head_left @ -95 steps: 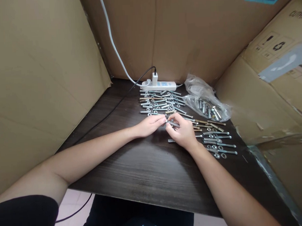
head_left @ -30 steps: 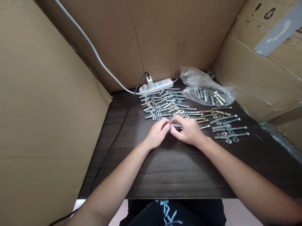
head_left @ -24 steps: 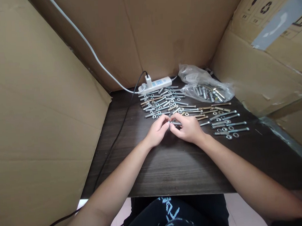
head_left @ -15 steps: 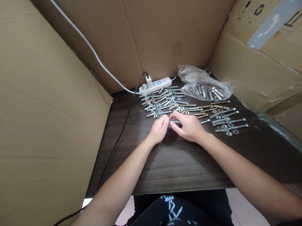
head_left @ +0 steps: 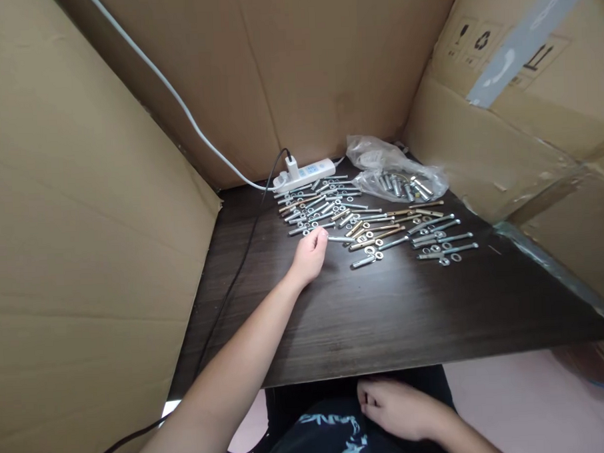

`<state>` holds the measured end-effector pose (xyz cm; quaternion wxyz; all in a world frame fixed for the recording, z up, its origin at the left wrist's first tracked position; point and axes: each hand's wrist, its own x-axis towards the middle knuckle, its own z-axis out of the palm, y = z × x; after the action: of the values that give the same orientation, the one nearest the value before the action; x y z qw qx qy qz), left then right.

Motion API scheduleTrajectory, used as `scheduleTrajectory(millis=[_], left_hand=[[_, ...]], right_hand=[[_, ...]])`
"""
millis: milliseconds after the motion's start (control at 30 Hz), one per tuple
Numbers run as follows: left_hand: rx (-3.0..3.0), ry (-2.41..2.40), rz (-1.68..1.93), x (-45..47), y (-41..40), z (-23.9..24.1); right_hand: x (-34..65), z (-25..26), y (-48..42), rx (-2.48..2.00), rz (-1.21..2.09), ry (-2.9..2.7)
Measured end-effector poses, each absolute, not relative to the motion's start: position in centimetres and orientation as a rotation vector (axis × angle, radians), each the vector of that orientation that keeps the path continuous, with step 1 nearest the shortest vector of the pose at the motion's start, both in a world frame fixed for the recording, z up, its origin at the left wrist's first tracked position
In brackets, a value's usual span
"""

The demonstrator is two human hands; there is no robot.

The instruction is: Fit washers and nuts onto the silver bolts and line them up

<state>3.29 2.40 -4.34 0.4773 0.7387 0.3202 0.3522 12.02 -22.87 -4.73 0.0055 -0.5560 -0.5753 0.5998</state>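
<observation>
My left hand is closed over the table around one end of a silver bolt, whose shaft sticks out to the right. Below the table's front edge, my right hand is in front of my lap with its fingers curled in; whether anything is inside cannot be seen. To the right of the left hand lie a silver sleeve, a nut and a brass-coloured sleeve. Beyond it spread several rows of bolts, sleeves, washers and nuts.
A clear plastic bag of metal sleeves sits at the back right. Left of it, a white power strip has a plugged-in charger. A black cable crosses the table's left side. Cardboard walls enclose three sides.
My right hand has let go of the bolt area and drawn back below the table edge. My left hand stays over the table with the bolt. The view has shifted slightly.
</observation>
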Motion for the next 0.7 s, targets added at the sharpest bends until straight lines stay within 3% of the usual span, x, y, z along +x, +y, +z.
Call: scheduleTrajectory(millis=[100,167,300,467,600,667,700], left_hand=[[1.794,0.78,0.87,3.3,2.4,-4.4],[1.791,0.783,0.874,3.3,2.4,-4.4],[1.794,0.788,0.868,3.3,2.4,-4.3],[1.799,0.788,0.855,3.3,2.4,-4.2],[1.801,0.792,0.848,3.3,2.5,-4.3],[1.803,0.795,0.839,3.3,2.5,-4.4],[1.803,0.797,0.834,3.3,2.5,-4.4]], right_hand=[[11.5,-9.9,-24.3,-1.942,1.731,-1.832],[11.2,-10.8,-24.6,-1.933,1.707,-1.872],[11.3,-8.1,-23.8,-1.579,1.848,-1.714],[14.3,-6.4,-24.4,-1.347,2.31,-0.84],[17.3,-9.5,-28.9,-1.891,2.32,-0.397],[18.0,-10.8,-30.6,-2.208,2.319,-0.479],[18.0,-11.2,-30.9,-2.162,2.346,-0.709]])
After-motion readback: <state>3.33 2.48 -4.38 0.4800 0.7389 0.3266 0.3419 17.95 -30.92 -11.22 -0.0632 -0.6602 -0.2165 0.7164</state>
